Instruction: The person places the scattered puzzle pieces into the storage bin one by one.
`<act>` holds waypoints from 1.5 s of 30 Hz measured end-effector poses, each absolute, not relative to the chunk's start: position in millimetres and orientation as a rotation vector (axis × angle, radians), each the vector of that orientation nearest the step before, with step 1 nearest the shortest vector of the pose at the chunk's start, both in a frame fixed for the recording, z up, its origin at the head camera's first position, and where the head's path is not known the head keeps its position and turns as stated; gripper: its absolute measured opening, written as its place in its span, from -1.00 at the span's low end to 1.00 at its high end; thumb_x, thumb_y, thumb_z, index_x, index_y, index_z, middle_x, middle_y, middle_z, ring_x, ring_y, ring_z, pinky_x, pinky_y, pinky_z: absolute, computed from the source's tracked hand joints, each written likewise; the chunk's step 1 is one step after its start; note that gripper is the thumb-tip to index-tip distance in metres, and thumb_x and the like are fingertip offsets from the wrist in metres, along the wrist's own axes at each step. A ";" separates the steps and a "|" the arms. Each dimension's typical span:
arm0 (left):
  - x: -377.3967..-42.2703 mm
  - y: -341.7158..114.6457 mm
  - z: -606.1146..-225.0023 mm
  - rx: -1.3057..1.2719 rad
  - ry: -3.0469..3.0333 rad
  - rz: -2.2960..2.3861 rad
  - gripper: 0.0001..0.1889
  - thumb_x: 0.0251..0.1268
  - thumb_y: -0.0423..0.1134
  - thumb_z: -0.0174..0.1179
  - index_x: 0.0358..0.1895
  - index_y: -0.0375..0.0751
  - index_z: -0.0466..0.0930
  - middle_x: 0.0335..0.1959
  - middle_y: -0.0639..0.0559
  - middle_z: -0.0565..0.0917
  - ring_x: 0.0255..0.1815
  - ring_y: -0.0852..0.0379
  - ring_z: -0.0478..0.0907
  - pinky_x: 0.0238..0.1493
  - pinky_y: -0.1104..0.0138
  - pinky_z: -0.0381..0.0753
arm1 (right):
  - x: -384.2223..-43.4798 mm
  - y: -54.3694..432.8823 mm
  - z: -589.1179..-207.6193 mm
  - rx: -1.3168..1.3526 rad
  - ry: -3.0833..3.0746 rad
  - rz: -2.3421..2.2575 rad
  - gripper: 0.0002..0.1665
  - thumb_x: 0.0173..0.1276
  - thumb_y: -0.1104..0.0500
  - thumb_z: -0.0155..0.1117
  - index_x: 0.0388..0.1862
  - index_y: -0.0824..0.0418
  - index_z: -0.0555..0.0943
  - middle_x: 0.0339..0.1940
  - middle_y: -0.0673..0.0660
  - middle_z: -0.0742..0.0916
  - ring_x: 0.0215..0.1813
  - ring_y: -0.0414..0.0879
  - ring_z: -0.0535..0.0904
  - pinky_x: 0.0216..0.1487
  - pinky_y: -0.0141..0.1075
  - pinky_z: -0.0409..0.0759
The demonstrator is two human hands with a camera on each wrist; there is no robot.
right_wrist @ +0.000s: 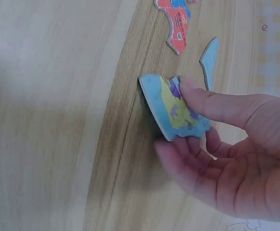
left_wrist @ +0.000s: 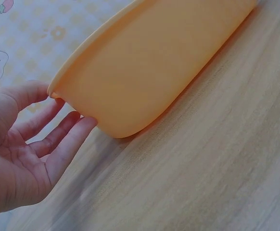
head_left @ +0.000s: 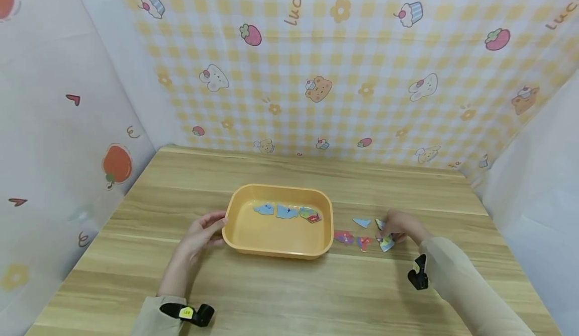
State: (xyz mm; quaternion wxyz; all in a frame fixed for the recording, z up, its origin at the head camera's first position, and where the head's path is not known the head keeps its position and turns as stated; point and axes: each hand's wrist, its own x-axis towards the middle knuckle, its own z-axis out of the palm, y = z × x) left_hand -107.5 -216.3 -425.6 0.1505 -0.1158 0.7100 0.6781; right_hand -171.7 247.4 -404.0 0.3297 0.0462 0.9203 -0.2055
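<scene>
Right hand [head_left: 403,226]: the fingers are curled and the thumb bent in, gripping a puzzle piece [right_wrist: 154,101] between them. The piece is at the tray's three o'clock, well apart from its wall. It is tilted, with a shadow beneath its straight edge; the printed face is light blue with a yellow area and purple patches, and the edge toward the palm is wavy. Left hand [head_left: 201,235]: the fingers are parted and gently bent, their tips touching the yellow tray [head_left: 280,243] at its nine o'clock side — rim and outer wall. The tray sits level on the wooden tabletop [head_left: 289,296], its corners rounded. Inside it, a row of three puzzle pieces [head_left: 287,212] lies along the twelve o'clock wall: two light blue, and the one nearest three o'clock green, yellow and red. Outside, a red-and-purple piece [head_left: 345,238] lies just beside the tray at three o'clock, and a red-and-blue piece [head_left: 363,243] lies between that one and the gripped piece. A plain blue piece [head_left: 362,222] lies near the gripped piece — at its ten o'clock.
</scene>
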 end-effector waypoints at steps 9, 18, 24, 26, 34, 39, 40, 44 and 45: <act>-106.3 -215.4 -425.4 -0.341 2.018 1.980 -0.43 0.25 -0.17 0.14 0.23 -0.44 0.23 -0.26 0.24 0.56 -0.35 0.27 0.61 -0.27 0.42 0.68 | -170.7 249.9 -394.4 0.049 2.454 -0.665 -0.53 0.09 0.29 0.32 -0.10 0.49 0.37 -0.31 0.25 0.49 -0.44 -0.11 0.43 -0.47 -0.36 0.58; -106.6 -215.5 -426.1 -0.325 2.017 1.980 -0.42 0.26 -0.16 0.13 0.24 -0.45 0.22 -0.22 0.20 0.56 -0.33 0.25 0.61 -0.24 0.40 0.68 | -176.7 251.1 -375.7 -0.010 2.474 -0.718 -0.57 0.19 0.25 0.24 -0.07 0.48 0.36 -0.43 0.17 0.55 -0.50 -0.17 0.46 -0.49 -0.37 0.56; -107.0 -216.2 -426.6 -0.303 2.017 1.985 -0.42 0.27 -0.18 0.11 0.24 -0.47 0.20 -0.20 0.16 0.57 -0.33 0.25 0.61 -0.25 0.40 0.68 | -182.8 244.0 -364.8 -0.041 2.458 -0.736 -0.60 0.22 0.26 0.19 -0.06 0.48 0.35 -0.47 0.15 0.55 -0.51 -0.18 0.47 -0.52 -0.40 0.55; -107.2 -216.6 -427.1 -0.314 2.027 1.971 -0.44 0.28 -0.19 0.10 0.24 -0.46 0.21 -0.19 0.14 0.56 -0.33 0.24 0.61 -0.24 0.40 0.68 | -185.2 241.4 -361.8 -0.049 2.457 -0.726 -0.61 0.24 0.26 0.17 -0.06 0.47 0.35 -0.46 0.16 0.56 -0.49 -0.18 0.49 -0.49 -0.38 0.57; -108.6 -216.5 -427.5 -0.316 2.037 1.956 -0.45 0.27 -0.18 0.11 0.23 -0.44 0.23 -0.11 0.03 0.55 -0.31 0.20 0.61 -0.22 0.37 0.68 | -194.8 224.7 -352.0 -0.122 2.466 -0.717 -0.61 0.24 0.26 0.17 -0.03 0.48 0.36 -0.46 0.15 0.58 -0.50 -0.18 0.50 -0.47 -0.34 0.62; -108.8 -215.9 -425.9 -0.304 2.046 1.952 -0.44 0.28 -0.17 0.11 0.23 -0.45 0.22 -0.08 0.03 0.54 -0.29 0.24 0.60 -0.23 0.40 0.68 | -199.0 209.6 -343.3 -0.171 2.441 -0.741 -0.60 0.28 0.24 0.15 0.00 0.45 0.33 -0.46 0.16 0.61 -0.52 -0.21 0.51 -0.44 -0.32 0.62; -108.8 -216.0 -425.7 -0.300 2.047 1.950 -0.44 0.28 -0.17 0.10 0.24 -0.45 0.22 -0.07 0.02 0.54 -0.29 0.25 0.60 -0.24 0.41 0.68 | -199.5 206.4 -341.4 -0.184 2.440 -0.743 -0.60 0.29 0.23 0.15 0.00 0.44 0.33 -0.45 0.16 0.63 -0.52 -0.21 0.51 -0.43 -0.31 0.63; -108.3 -216.7 -425.4 -0.313 2.039 1.946 -0.44 0.28 -0.16 0.10 0.24 -0.42 0.22 -0.02 -0.01 0.52 -0.30 0.27 0.59 -0.25 0.42 0.67 | -201.5 193.3 -336.4 -0.225 2.456 -0.740 -0.62 0.29 0.21 0.16 -0.01 0.39 0.36 -0.43 0.17 0.67 -0.51 -0.21 0.53 -0.41 -0.32 0.64; -108.1 -217.1 -425.4 -0.309 2.039 1.944 -0.44 0.28 -0.17 0.10 0.25 -0.43 0.21 -0.01 -0.01 0.51 -0.30 0.27 0.59 -0.24 0.42 0.67 | -202.0 190.2 -335.6 -0.230 2.459 -0.736 -0.63 0.29 0.20 0.16 0.00 0.37 0.37 -0.44 0.16 0.68 -0.51 -0.21 0.53 -0.40 -0.32 0.64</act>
